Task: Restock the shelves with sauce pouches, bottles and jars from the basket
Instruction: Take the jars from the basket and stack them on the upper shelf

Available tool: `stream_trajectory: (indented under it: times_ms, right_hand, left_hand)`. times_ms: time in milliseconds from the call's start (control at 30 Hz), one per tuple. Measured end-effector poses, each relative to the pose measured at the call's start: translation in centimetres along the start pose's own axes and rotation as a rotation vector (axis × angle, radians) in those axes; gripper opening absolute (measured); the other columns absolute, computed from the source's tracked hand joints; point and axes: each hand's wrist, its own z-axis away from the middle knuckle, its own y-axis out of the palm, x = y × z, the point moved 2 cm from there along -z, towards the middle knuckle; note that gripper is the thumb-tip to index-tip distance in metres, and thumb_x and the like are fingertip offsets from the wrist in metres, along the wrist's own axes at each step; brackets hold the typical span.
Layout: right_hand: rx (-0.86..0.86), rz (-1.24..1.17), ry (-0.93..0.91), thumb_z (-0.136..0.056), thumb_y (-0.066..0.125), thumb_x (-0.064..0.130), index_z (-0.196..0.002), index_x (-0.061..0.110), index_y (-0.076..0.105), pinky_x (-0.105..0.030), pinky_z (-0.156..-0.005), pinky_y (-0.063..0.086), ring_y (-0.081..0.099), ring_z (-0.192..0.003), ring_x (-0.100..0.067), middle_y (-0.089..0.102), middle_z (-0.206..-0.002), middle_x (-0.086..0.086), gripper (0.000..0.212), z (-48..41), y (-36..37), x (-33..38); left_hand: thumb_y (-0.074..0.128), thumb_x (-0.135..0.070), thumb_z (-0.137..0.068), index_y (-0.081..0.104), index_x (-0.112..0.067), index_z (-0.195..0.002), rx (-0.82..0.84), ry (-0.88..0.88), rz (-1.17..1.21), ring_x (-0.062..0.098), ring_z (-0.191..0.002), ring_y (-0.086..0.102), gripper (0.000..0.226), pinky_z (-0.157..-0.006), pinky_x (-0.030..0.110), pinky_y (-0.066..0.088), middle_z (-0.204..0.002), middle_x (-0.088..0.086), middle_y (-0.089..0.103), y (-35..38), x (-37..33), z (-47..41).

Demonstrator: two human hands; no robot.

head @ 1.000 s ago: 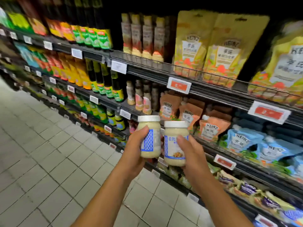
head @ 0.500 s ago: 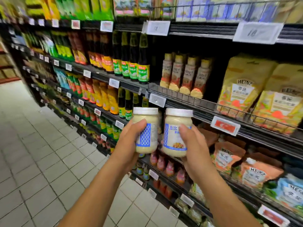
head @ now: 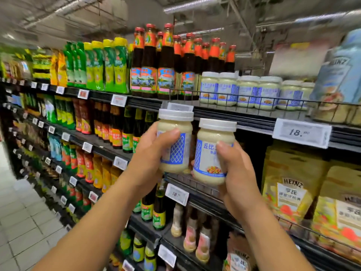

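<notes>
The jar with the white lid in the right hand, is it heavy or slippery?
Probably heavy for its size: the jar looks full of creamy sauce. Likely stiff and a bit slippery, its wall smooth and shiny. The right hand wraps it firmly.

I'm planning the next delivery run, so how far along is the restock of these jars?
Looks done: a row of matching white-lidded jars already stands on the top shelf behind its wire rail. In hand: the left hand holds one jar and the right hand another, both below that shelf. Left: placing these two; the basket is out of view, so anything remaining there is unknown.
</notes>
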Motion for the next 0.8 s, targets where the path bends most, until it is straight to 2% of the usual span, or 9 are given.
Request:
stream_trajectory:
  times_ms: [67,100,167,233,367,467,567,700,800]
  right_hand:
    - [0.006,0.051,-0.001,-0.072,0.065,0.053,-0.113,0.004,0.058,-0.03,-0.047,0.045,0.061,-0.071,-0.034,0.064,-0.097,-0.039,0.064,-2.0,0.1,1.2]
    - [0.006,0.075,-0.019,-0.072,0.065,0.055,-0.112,0.006,0.058,-0.033,-0.046,0.041,0.059,-0.063,-0.033,0.065,-0.089,-0.037,0.063,-2.9,0.1,1.8]
    - [-0.014,0.077,-0.102,-0.071,0.066,0.053,-0.106,0.016,0.063,-0.053,-0.057,0.046,0.061,-0.062,-0.03,0.07,-0.079,-0.017,0.05,-4.5,0.3,3.0]
    - [-0.046,0.089,-0.194,-0.072,0.068,0.049,-0.106,0.017,0.066,-0.057,-0.079,0.051,0.065,-0.079,-0.025,0.071,-0.089,-0.006,0.048,-6.1,0.6,4.2]
    - [-0.12,0.187,-0.306,-0.07,0.07,0.047,-0.11,0.011,0.066,-0.05,-0.089,0.055,0.07,-0.104,-0.036,0.074,-0.11,-0.015,0.053,-9.0,1.4,6.4]
    - [-0.19,0.277,-0.363,-0.067,0.072,0.048,-0.104,0.013,0.066,-0.05,-0.085,0.055,0.07,-0.095,-0.031,0.074,-0.107,-0.017,0.052,-11.3,1.9,8.1]
    - [-0.248,0.344,-0.381,-0.072,0.074,0.04,-0.113,0.004,0.065,-0.057,-0.094,0.054,0.069,-0.104,-0.038,0.072,-0.113,-0.021,0.055,-13.4,1.8,9.7]
    - [-0.337,0.444,-0.366,-0.074,0.073,0.038,-0.114,0.003,0.066,-0.058,-0.083,0.058,0.07,-0.089,-0.024,0.073,-0.099,-0.011,0.053,-15.7,1.5,11.6]
    - [-0.409,0.544,-0.345,-0.071,0.074,0.039,-0.111,0.008,0.069,-0.057,-0.089,0.057,0.07,-0.09,-0.02,0.074,-0.099,-0.009,0.05,-16.9,0.8,12.5]
  left_hand:
    - [0.06,-0.029,-0.081,0.059,-0.006,-0.121,0.025,0.052,-0.031,0.017,-0.08,0.069,0.047,-0.061,0.033,0.057,-0.095,0.004,0.072,0.1,-1.2,-2.4]
    - [0.061,-0.029,-0.081,0.059,-0.007,-0.12,0.034,0.076,-0.045,0.016,-0.08,0.069,0.045,-0.062,0.033,0.057,-0.094,0.003,0.072,0.1,-1.8,-3.6]
    - [0.061,-0.028,-0.081,0.058,-0.004,-0.124,0.05,0.119,-0.05,0.018,-0.086,0.07,0.049,-0.069,0.033,0.057,-0.1,0.005,0.072,0.2,-2.9,-5.6]
    - [0.063,-0.027,-0.081,0.055,-0.001,-0.129,0.08,0.143,-0.037,0.023,-0.097,0.069,0.055,-0.078,0.037,0.058,-0.112,0.013,0.071,0.3,-3.8,-7.6]
    - [0.067,-0.026,-0.081,0.055,0.003,-0.13,0.192,0.153,-0.024,0.033,-0.106,0.068,0.058,-0.087,0.043,0.057,-0.121,0.02,0.069,0.7,-5.2,-11.4]
    - [0.066,-0.026,-0.081,0.06,0.003,-0.121,0.235,0.187,-0.047,0.043,-0.105,0.066,0.05,-0.092,0.055,0.054,-0.115,0.025,0.069,1.1,-6.2,-14.4]
    - [0.068,-0.029,-0.081,0.064,0.003,-0.118,0.319,0.206,-0.066,0.057,-0.116,0.054,0.049,-0.099,0.07,0.043,-0.12,0.034,0.063,1.5,-7.2,-17.4]
    - [0.075,-0.027,-0.081,0.062,0.0,-0.122,0.467,0.214,-0.089,0.031,-0.104,0.069,0.051,-0.092,0.047,0.055,-0.113,0.018,0.072,2.0,-8.1,-20.9]
    - [0.075,-0.029,-0.077,0.064,-0.006,-0.122,0.531,0.207,-0.106,0.027,-0.106,0.07,0.052,-0.091,0.048,0.057,-0.113,0.013,0.073,2.4,-8.0,-23.2]
